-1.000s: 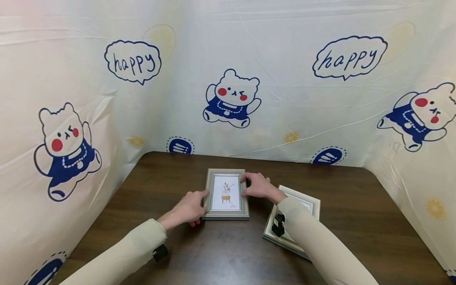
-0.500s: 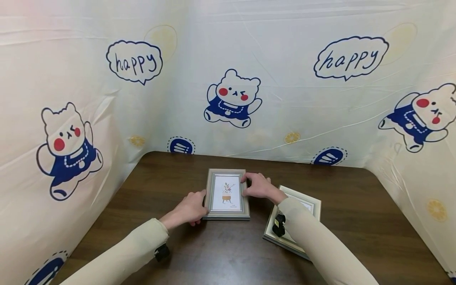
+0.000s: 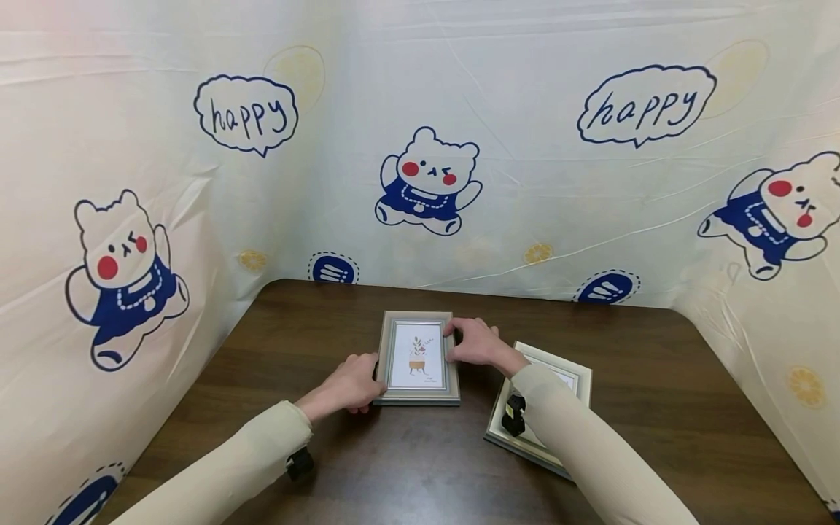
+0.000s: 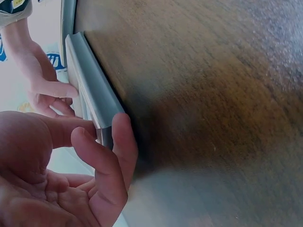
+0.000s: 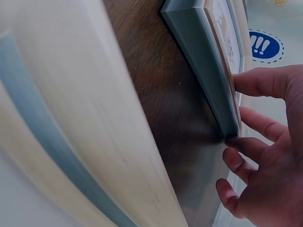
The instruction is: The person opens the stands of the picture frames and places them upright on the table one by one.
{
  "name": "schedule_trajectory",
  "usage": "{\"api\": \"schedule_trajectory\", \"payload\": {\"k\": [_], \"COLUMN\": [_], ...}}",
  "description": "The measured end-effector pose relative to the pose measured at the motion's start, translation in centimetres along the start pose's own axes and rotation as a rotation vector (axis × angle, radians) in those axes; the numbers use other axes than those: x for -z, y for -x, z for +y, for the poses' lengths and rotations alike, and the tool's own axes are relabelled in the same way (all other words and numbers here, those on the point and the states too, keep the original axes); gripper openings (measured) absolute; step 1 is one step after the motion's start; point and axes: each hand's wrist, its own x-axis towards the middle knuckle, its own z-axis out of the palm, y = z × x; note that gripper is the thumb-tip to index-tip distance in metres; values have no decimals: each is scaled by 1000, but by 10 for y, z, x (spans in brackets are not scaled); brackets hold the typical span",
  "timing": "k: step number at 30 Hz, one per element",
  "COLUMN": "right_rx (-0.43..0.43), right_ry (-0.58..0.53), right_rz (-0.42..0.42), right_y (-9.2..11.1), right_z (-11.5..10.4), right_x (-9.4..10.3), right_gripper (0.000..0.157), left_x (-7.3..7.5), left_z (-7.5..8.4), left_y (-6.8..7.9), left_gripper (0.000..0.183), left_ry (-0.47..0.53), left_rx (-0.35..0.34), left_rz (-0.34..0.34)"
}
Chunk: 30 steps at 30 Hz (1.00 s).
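A picture frame (image 3: pixel 420 399) with a silvery-beige border and a potted-plant print lies face up on the table. My left hand (image 3: pixel 351 380) grips its lower left corner, thumb on the border and fingers curled at the side, as the left wrist view shows at the frame's grey edge (image 4: pixel 98 85). At the upper right side, my right hand (image 3: pixel 475 341) pinches the border between thumb and fingers. In the right wrist view, this hand (image 5: pixel 274 156) has its thumb and fingertips at the frame's far end, other fingers loosely bent.
Another cream picture frame (image 3: pixel 584 386) lies angled at the right, partly hidden under my right forearm; it fills the left of the right wrist view. Printed curtains (image 3: pixel 538 182) enclose the brown wooden table (image 3: pixel 407 467) behind and at both sides.
My left hand's fingers have shifted slightly along the frame's left side, drawing in toward the lower corner. The right hand and both frames look unmoved.
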Motion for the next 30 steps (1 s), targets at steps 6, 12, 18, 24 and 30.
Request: {"api": "schedule_trajectory", "payload": {"k": [6, 12, 18, 24, 30], "right_rx": [-11, -2, -3, 8, 1], "right_ry": [18, 18, 5, 2, 7], "right_rz": [7, 8, 5, 3, 9], "right_y": [-1, 1, 2, 0, 0], "right_z": [0, 0, 0, 1, 0], "right_x": [-1, 0, 1, 1, 0], "right_gripper": [45, 48, 48, 47, 48], "left_x": [0, 1, 2, 2, 1], "left_z": [2, 3, 2, 0, 0], "left_y": [1, 2, 0, -1, 0], "left_gripper": [20, 21, 36, 39, 28], "left_ry": [-13, -26, -23, -9, -4], "left_rx": [-5, 1, 17, 28, 21], "left_rz": [10, 13, -9, -25, -22]}}
